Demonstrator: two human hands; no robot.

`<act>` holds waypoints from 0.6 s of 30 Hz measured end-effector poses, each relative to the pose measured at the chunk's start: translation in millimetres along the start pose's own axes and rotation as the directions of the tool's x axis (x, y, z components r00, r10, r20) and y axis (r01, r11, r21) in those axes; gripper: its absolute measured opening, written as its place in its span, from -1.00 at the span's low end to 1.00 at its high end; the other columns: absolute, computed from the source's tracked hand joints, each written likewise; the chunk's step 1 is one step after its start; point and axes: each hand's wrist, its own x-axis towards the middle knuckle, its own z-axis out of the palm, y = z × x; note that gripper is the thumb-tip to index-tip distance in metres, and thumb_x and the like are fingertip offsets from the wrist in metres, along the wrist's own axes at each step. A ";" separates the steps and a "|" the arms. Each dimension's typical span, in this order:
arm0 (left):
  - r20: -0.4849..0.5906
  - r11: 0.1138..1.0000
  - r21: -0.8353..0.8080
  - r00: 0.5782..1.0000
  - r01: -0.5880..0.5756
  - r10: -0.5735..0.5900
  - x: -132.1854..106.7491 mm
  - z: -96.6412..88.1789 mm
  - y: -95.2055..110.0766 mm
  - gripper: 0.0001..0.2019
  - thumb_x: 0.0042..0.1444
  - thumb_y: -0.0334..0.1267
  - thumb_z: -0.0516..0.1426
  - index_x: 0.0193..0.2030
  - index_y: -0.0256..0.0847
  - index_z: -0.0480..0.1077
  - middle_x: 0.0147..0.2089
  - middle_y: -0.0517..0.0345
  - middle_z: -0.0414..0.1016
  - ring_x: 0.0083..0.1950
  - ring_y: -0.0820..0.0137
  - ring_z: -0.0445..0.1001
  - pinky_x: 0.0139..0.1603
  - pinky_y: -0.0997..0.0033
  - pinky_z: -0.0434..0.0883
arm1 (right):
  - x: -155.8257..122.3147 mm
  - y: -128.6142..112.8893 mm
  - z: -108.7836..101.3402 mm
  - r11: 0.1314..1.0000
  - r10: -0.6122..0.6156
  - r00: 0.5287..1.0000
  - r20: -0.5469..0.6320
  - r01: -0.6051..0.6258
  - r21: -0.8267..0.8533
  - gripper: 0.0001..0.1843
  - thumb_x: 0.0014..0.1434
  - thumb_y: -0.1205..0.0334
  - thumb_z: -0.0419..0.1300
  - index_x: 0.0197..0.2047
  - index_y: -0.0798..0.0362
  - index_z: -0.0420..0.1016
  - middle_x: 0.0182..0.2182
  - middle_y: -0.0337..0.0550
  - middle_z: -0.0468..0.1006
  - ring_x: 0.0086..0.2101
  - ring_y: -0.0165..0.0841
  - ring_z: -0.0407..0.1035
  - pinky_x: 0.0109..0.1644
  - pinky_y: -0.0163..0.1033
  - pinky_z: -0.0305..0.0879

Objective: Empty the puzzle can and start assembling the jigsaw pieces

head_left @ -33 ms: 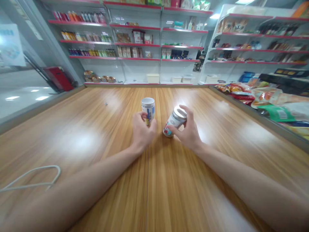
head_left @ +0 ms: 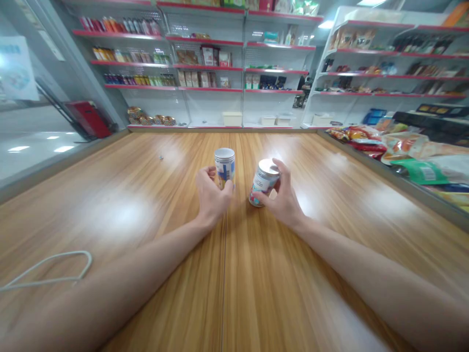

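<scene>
A metal can (head_left: 224, 164) with a blue, white and yellow label stands upright on the wooden table (head_left: 176, 303). Close around its near left side is my left hand (head_left: 211, 199), fingers and thumb apart and loosely curved. The thumb covers part of the can's lower front; whether it touches is hard to tell. To the right, my right hand (head_left: 285, 199) grips a second can (head_left: 262, 184) with a silver lid and a white, red and teal label. That can leans slightly to the right, its lower edge at the table top.
Packaged snacks (head_left: 406, 146) lie beyond the table's right edge. A white cable (head_left: 54, 281) loops over the near left part. A tiny object (head_left: 161, 157) sits at the far left. Stocked shelves (head_left: 208, 78) stand behind the table, and a red cart (head_left: 90, 120) stands at left.
My left hand has shifted slightly left and its fingers have come away from the left can, which stays in place. The right can has tipped closer to upright in my right hand.
</scene>
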 end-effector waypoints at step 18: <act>0.508 0.993 -0.116 0.861 0.027 0.036 9.4 3.7 -11.2 -0.37 -0.11 -0.12 0.41 0.08 -0.26 0.34 -0.02 0.04 0.57 -0.04 0.19 0.56 0.02 0.13 0.50 | -14.1 9.0 5.8 0.916 0.330 0.936 0.120 -0.286 -0.281 -0.26 0.10 0.16 0.37 0.30 0.13 0.27 0.25 0.21 0.39 0.25 0.03 0.28 0.36 0.17 0.17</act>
